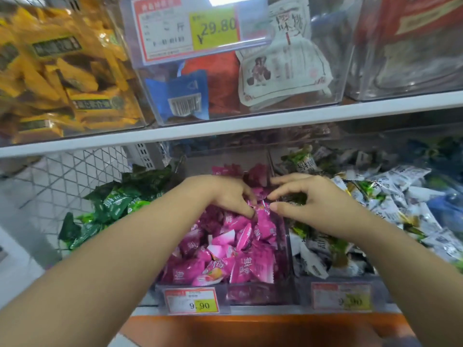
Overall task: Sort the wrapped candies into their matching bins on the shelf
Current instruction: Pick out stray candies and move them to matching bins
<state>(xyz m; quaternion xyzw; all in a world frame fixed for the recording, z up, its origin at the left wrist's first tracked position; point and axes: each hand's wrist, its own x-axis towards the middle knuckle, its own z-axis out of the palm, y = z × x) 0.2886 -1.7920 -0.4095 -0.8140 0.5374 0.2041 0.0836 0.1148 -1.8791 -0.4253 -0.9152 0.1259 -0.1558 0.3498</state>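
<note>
Head view showed a white shelf board (275, 118) carrying clear plastic upper bins (335, 96), one packed with glossy yellow packets (75, 78). Below it, a clear plastic middle bin (253, 294) brimmed with crinkled pink wrapped candies (238, 246), between loose dark green wrapped candies (112, 204) on its left and white-and-green wrapped candies (400, 204) on its right. Left hand (233, 196) pressed curled fingers into the pink heap; whether it pinched one, I cannot tell. Right hand (308, 204) curled around a dark green wrapper (295, 199) over the bin's right wall. A red-and-yellow price tag (191, 300) fronted the bin.
</note>
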